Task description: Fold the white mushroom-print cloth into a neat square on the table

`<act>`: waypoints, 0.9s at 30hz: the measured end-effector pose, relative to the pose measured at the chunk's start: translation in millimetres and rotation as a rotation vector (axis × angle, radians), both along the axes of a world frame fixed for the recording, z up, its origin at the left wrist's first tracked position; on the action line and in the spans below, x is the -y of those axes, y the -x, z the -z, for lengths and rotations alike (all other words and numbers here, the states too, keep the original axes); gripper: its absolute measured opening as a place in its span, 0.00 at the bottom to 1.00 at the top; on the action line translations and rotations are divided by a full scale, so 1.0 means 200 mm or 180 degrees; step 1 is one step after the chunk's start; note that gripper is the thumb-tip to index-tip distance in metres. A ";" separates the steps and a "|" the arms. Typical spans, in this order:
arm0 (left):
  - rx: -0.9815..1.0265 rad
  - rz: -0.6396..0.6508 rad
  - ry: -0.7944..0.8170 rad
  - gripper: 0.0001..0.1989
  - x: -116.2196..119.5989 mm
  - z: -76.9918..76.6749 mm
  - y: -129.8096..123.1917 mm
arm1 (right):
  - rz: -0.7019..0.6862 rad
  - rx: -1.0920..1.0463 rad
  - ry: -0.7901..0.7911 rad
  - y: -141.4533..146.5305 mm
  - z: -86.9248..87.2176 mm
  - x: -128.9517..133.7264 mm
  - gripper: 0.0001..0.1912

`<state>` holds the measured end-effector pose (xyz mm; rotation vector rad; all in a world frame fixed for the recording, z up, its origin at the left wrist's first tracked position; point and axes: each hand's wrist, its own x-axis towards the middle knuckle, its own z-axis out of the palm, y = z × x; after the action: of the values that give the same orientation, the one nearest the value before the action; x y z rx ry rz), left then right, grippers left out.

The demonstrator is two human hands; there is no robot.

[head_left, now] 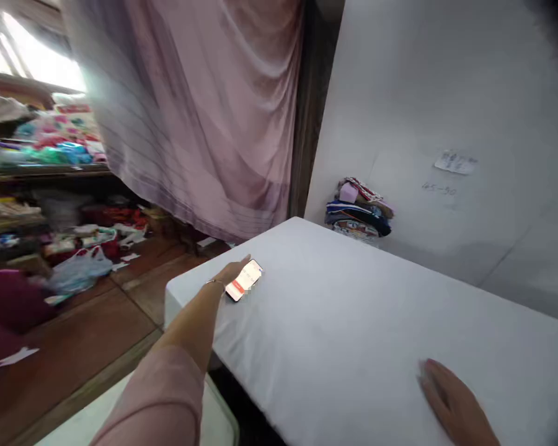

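Note:
My left hand (232, 271) reaches out over the far left part of a white-covered table (344, 310), a thin bracelet at its wrist. It holds a smartphone (245, 280) by its left side. The phone's screen is lit, mostly white with a red-orange band, and faces me; its text is too small to read. At the lower right, my right hand (453, 399) is over the same white cover, fingers stretched forward and a gap beside the thumb. Motion blurs its fingertips, and I see nothing held in it.
A folded cloth pile (358, 210) sits beyond the table against the white wall (423, 93), which bears a paper note (456, 162). A pink curtain (223, 111) hangs behind. Cluttered shelves (46, 170) and a plastic bag (81, 271) are left; a pale stool-like surface (218, 412) is below.

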<state>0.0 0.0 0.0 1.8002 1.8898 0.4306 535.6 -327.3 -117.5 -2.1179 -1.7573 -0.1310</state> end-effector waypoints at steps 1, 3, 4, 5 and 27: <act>-0.0025 0.0009 0.0002 0.36 -0.01 0.00 0.00 | -0.0003 0.0014 -0.0021 0.00 0.00 0.00 0.29; -0.0082 0.0011 -0.0001 0.37 -0.03 0.00 0.01 | -0.0018 0.0040 -0.0068 -0.01 0.00 0.01 0.28; -0.0114 0.0006 -0.0006 0.37 -0.03 0.00 0.02 | -0.0027 0.0051 -0.0095 -0.01 0.00 0.01 0.28; -0.0158 0.0001 -0.0002 0.38 -0.03 -0.01 0.03 | -0.0043 0.0060 -0.0124 -0.01 0.00 0.01 0.27; 0.1227 0.3113 -0.0696 0.22 1.04 0.06 -0.97 | -0.0126 -0.0012 0.0471 0.23 -0.36 0.33 0.24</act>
<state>193.9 -207.6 -12.0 2.3030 0.5879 0.5573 489.0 -392.4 -46.2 -2.1813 -1.8577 0.0144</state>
